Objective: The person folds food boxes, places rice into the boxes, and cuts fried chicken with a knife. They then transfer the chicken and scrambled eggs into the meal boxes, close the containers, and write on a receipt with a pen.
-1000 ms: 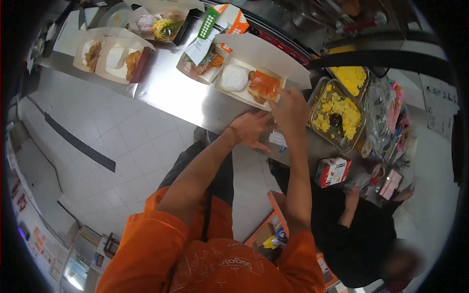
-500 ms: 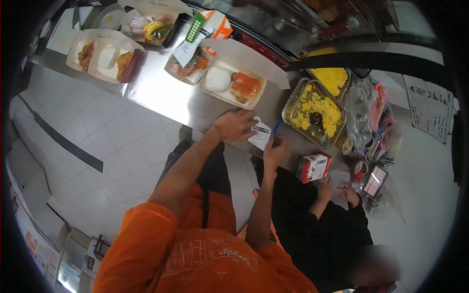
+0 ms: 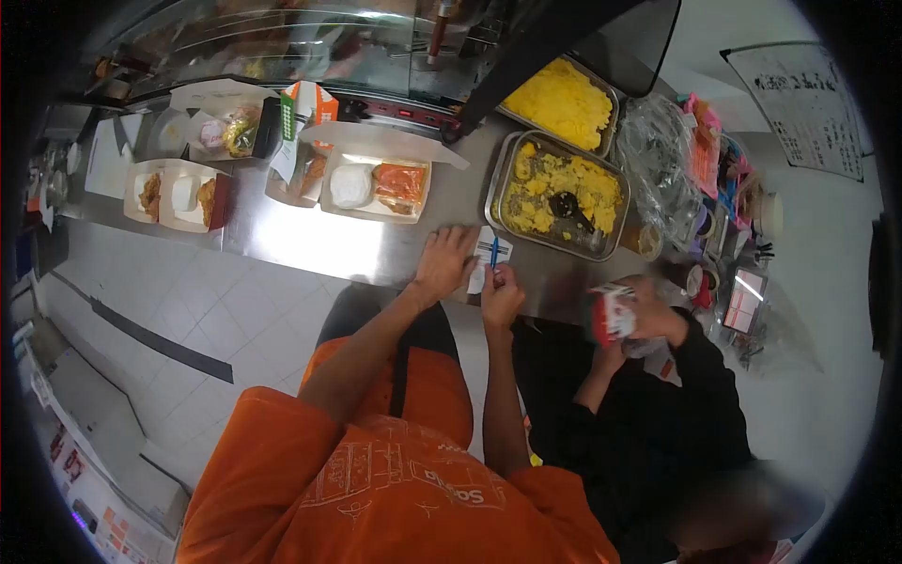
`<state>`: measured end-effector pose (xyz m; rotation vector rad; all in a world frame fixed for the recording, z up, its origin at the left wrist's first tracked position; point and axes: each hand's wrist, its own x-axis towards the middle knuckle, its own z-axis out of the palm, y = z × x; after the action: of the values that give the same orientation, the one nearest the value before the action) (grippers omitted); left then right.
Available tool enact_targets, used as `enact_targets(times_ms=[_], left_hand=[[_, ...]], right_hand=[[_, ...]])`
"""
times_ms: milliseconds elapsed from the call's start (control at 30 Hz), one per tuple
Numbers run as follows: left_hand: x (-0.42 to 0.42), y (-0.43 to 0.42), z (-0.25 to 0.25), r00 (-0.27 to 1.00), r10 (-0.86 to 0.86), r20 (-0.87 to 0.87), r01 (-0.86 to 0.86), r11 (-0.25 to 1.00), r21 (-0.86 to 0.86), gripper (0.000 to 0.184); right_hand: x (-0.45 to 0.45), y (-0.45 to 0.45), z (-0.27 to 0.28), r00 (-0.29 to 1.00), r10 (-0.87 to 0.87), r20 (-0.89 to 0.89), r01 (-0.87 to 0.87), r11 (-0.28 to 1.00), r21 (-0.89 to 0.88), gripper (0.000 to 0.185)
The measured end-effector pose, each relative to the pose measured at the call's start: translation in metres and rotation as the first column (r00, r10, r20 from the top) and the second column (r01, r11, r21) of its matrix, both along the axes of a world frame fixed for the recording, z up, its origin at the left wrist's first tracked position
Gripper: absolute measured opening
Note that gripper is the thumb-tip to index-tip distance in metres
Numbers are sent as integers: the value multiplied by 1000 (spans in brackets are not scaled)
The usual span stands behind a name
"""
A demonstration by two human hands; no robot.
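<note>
Dark red and white, an open food box (image 3: 222, 201) stands at the left of the metal tabletop (image 3: 291, 240). Gleaming metal parts it from another open box (image 3: 371, 214), which holds a white bundle (image 3: 351, 186) and an orange packet (image 3: 401, 183). Lower down, the orange shirt (image 3: 376, 489) reads "Sa", its remaining letters unclear. Near the front edge rests the left hand (image 3: 446, 266), fingers spread beside a printed slip (image 3: 482, 248), its print too small to read. The blue pen (image 3: 495, 249) lies over that slip, clamped in the grip of the right hand (image 3: 504, 293). Rightward, a metal tray (image 3: 562, 246) of yellow food bounds the working room. Farther right, a co-worker's hand (image 3: 658, 310) holds a red-and-white carton (image 3: 615, 315), label blurred; a whiteboard (image 3: 799, 113) bears illegible handwriting.
</note>
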<state>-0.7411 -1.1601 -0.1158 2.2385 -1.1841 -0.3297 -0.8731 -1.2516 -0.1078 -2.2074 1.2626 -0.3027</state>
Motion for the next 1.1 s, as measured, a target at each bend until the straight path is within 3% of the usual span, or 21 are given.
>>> enact_targets(times_ms=[67, 167, 200, 267, 300, 367, 400, 467, 500, 567, 633, 733, 767, 833, 867, 933, 967, 1033, 1100], left_hand=[[1, 14, 0, 991, 115, -63, -123, 982, -146, 46], [8, 65, 18, 979, 182, -91, -197, 960, -199, 34], [15, 81, 17, 897, 333, -289, -387, 909, -154, 33], [21, 114, 13, 561, 551, -618, -675, 737, 44, 33], [33, 118, 23, 486, 599, -637, -784, 620, -14, 38], [60, 123, 34, 202, 563, -802, -845, 514, 147, 42], [76, 122, 28, 308, 613, -728, -836, 540, 101, 46], [98, 124, 13, 484, 683, -547, -802, 597, 35, 54], [106, 123, 18, 508, 673, -538, -790, 613, 20, 52], [124, 115, 33, 546, 654, -523, -778, 628, -28, 47], [134, 121, 18, 583, 609, -538, -751, 656, -72, 53], [149, 147, 39, 491, 454, -744, -720, 692, -53, 64], [153, 163, 33, 644, 493, -585, -645, 761, -68, 62], [143, 185, 51, 480, 577, -661, -763, 646, 10, 58], [130, 190, 72, 525, 591, -612, -761, 648, -27, 57], [101, 198, 112, 616, 608, -501, -741, 662, -108, 55], [90, 203, 103, 726, 567, -389, -626, 779, -35, 63], [79, 199, 92, 887, 369, -277, -411, 905, -109, 73], [71, 187, 55, 898, 383, -217, -417, 898, -143, 74]], right_hand=[[1, -1, 1, 998, 1, 70, -5, 998, 59, 19], [9, -4, 24, 995, 26, 93, -17, 995, -94, 23], [31, -5, 45, 977, 96, 191, -71, 988, -136, 26], [87, -5, 101, 905, 218, 365, -142, 964, -224, 33], [114, -7, 107, 881, 270, 389, -188, 953, -236, 36], [179, -17, 110, 817, 399, 417, -284, 907, -312, 39], [199, -18, 111, 778, 471, 415, -330, 869, -368, 40], [191, -15, 95, 857, 477, 195, -451, 878, -161, 35], [189, -15, 85, 868, 490, 77, -488, 872, -50, 33], [141, 10, 81, 844, 535, 35, -529, 841, -115, 35], [98, 49, 110, 788, 613, 59, -613, 774, 156, 40], [78, 60, 78, 759, 443, 478, -581, 791, 190, 45], [98, 62, 89, 767, 483, 422, -554, 831, 55, 46], [157, 63, 89, 778, 562, 281, -526, 827, -198, 56], [180, 65, 77, 777, 598, 195, -531, 790, -306, 64], [203, 72, 41, 871, 491, -9, -471, 830, -298, 72], [207, 75, 30, 900, 422, -111, -435, 849, -298, 76], [204, 79, 24, 958, 288, 4, -283, 944, -166, 76], [184, 82, 22, 981, 194, 17, -193, 980, -57, 73]])
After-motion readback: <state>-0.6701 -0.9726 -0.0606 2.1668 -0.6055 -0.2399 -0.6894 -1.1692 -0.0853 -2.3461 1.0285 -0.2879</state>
